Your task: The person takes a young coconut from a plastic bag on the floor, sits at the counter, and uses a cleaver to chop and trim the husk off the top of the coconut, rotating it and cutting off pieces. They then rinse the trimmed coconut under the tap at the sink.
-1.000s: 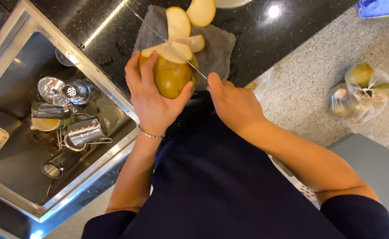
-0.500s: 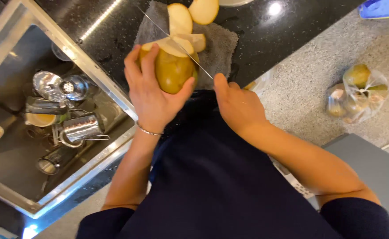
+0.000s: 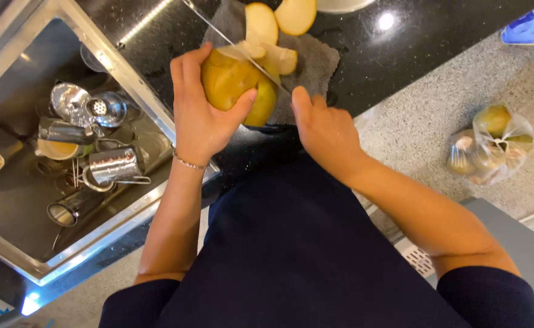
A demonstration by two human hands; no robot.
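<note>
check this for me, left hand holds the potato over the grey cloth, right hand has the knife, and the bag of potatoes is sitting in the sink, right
Not quite: the bag of potatoes lies on the speckled floor to the person's right, not in the sink, which holds steel cups and a strainer. The head view shows it. The rest stands: the left hand holds the potato over the grey cloth, and the right hand has the knife.
</note>
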